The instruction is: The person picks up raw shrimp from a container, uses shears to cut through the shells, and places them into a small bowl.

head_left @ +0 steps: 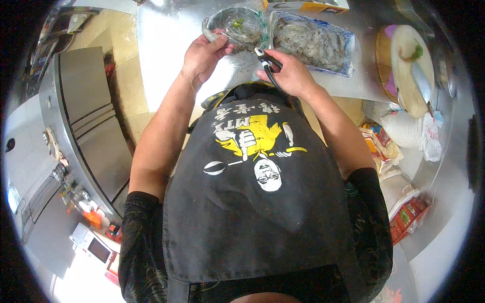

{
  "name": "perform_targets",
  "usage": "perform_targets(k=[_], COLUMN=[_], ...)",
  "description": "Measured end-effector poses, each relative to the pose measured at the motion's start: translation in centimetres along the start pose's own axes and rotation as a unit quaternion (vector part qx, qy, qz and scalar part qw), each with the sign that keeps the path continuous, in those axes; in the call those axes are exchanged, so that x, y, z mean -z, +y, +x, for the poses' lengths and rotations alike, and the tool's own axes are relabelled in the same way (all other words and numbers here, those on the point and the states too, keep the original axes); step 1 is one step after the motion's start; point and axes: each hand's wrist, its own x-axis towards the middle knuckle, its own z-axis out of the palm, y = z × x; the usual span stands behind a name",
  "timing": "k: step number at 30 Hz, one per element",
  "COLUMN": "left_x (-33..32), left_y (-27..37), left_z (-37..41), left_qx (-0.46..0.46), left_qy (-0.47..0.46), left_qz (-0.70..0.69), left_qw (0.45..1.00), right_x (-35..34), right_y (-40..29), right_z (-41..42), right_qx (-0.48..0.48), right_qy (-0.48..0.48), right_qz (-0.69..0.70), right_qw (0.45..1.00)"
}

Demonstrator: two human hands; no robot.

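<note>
My left hand (pixel 206 53) pinches a raw grey shrimp (pixel 210 35) between thumb and fingers, at the near left rim of a round bowl (pixel 265 25). In the bowl lie shrimp pieces and a bit of green. My right hand (pixel 290 72) holds black-handled scissors or snips (pixel 268 65), their short tip pointing up and left, a little apart from the shrimp. Whether the blades are parted is too small to tell. Right of the bowl stands a blue-and-white box lined with clear plastic (pixel 350 57), filled with a mass of raw shrimp (pixel 310 41).
On the right, a round wooden board (pixel 382 68) lies partly under a pale oval board (pixel 411 91) bearing a cleaver (pixel 420 81) and green and orange scraps. A yellow-and-white carton (pixel 308 6) stands at the metal table's back. Bags (pixel 405 128) sit below on the right.
</note>
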Motion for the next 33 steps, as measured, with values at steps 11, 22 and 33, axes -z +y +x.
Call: perform_targets(k=[11,22,33], left_x=[1.2,3.6,-8.2], left_y=[0.2,1.5,5.4], left_z=[1.5,5.5,21.2], left_qx=[0.046,0.024,-0.054], left_qy=[-0.025,0.014,-0.118], left_qz=[0.149,0.360,0.463], left_qw=[0.987,0.932,0.877], right_x=[0.9,-0.8,-0.1], right_y=[0.4,3.0,6.2], right_z=[1.7,4.0,0.1], right_qx=[0.047,-0.040,-0.223], right_qy=[-0.029,-0.044,-0.238], right_qz=[-0.083,-0.056,0.515], right_qw=[0.995,0.997,0.793])
